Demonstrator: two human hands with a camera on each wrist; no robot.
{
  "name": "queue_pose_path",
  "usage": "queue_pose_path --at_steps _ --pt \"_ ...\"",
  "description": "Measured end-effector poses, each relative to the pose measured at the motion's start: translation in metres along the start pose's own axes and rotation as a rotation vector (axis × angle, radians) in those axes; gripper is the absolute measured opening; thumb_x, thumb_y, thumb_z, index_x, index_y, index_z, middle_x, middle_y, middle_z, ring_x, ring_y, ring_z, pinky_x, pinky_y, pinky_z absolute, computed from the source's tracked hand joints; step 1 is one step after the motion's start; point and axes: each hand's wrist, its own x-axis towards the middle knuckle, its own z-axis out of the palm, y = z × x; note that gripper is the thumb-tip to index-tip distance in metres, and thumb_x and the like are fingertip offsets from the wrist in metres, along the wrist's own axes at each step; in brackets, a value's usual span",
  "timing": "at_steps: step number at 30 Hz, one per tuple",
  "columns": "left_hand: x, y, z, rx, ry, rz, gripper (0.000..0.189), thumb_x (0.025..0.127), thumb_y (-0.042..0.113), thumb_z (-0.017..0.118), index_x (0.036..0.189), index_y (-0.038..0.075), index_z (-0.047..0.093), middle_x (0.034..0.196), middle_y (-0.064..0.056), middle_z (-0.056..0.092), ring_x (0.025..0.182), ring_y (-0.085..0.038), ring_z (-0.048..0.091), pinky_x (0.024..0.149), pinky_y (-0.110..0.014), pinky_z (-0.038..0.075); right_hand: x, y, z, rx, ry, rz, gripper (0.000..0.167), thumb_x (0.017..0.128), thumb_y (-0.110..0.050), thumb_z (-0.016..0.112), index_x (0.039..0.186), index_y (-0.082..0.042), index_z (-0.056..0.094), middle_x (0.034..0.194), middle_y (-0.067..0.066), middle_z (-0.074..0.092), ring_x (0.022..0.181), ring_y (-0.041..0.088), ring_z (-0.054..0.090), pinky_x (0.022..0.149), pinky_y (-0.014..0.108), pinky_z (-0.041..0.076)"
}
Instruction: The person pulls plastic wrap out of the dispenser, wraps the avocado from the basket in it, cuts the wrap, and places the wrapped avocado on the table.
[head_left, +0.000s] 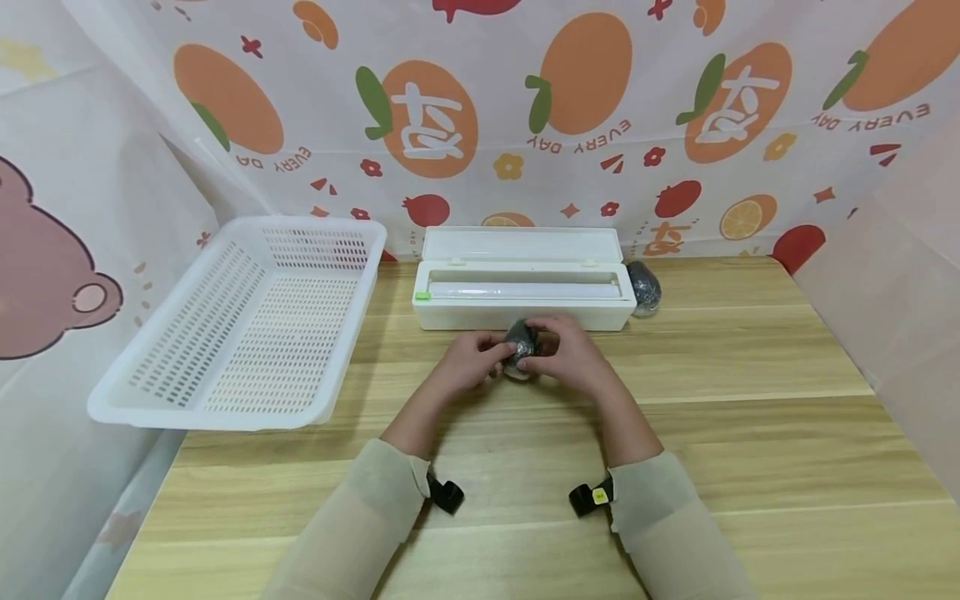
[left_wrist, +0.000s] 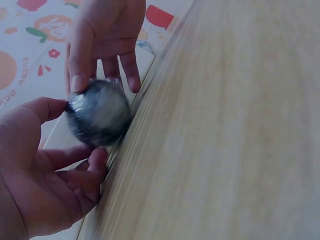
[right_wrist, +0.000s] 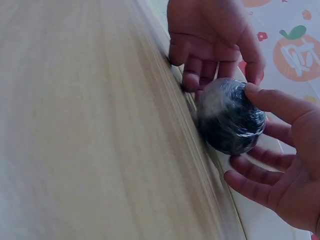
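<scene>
A dark, roundish object in clear cling film (head_left: 521,348) is held just above or on the wooden table; its kind is hidden by the glossy wrap. My left hand (head_left: 467,360) pinches it from the left with thumb and fingers, and my right hand (head_left: 573,357) grips it from the right. In the left wrist view the wrapped object (left_wrist: 100,114) sits between both hands' fingertips. Right behind the hands stands a white cling film dispenser (head_left: 517,317), lid raised, with a film roll (head_left: 525,290) inside. Touching its right end is a second dark, film-wrapped object (head_left: 645,288).
A white plastic basket (head_left: 210,419) with slotted walls stands at the left, partly past the table's left edge. A fruit-print sheet (head_left: 510,200) hangs behind the table (head_left: 750,450). Each wrist wears a small black camera (head_left: 448,497) on a strap.
</scene>
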Motion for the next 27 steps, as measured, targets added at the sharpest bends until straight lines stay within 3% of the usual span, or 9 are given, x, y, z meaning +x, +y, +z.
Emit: queue_pose_path --at_steps 5,11,19,27 --pt "0.0021 -0.0018 -0.0032 0.022 0.023 0.016 0.045 0.091 0.033 0.062 0.129 0.009 0.062 0.095 -0.01 0.066 0.075 -0.02 0.061 0.058 -0.027 0.048 0.001 -0.0013 0.001 -0.009 -0.002 -0.012 0.067 0.078 -0.031 0.084 0.137 -0.015 0.058 0.136 0.008 0.054 0.124 0.028 0.05 0.104 0.046 0.044" --pt "0.0022 -0.0032 -0.0055 0.019 0.058 0.105 0.042 0.091 0.024 0.063 0.13 0.009 0.059 0.111 -0.012 0.065 0.11 -0.029 0.061 0.087 -0.039 0.053 0.0003 -0.0014 -0.0005 0.064 -0.065 -0.015 0.071 0.077 -0.024 0.085 0.14 -0.016 0.054 0.137 0.009 0.05 0.121 0.028 0.054 0.099 0.042 0.05" --pt "-0.0002 -0.004 -0.0048 0.046 0.043 0.083 0.054 0.093 0.04 0.064 0.136 0.01 0.053 0.116 -0.01 0.063 0.112 -0.026 0.058 0.082 -0.037 0.054 -0.0002 0.0035 -0.0038 0.11 -0.131 -0.006 0.072 0.081 -0.022 0.081 0.145 -0.02 0.049 0.142 0.007 0.048 0.121 0.028 0.055 0.095 0.041 0.052" --pt "-0.0015 -0.0029 -0.0057 0.083 0.056 0.07 0.056 0.094 0.046 0.062 0.137 0.011 0.052 0.12 -0.01 0.063 0.113 -0.026 0.059 0.091 -0.041 0.052 -0.0013 0.0055 -0.0037 0.124 -0.134 0.009 0.071 0.083 -0.026 0.079 0.146 -0.023 0.047 0.144 0.006 0.046 0.125 0.028 0.053 0.096 0.043 0.052"
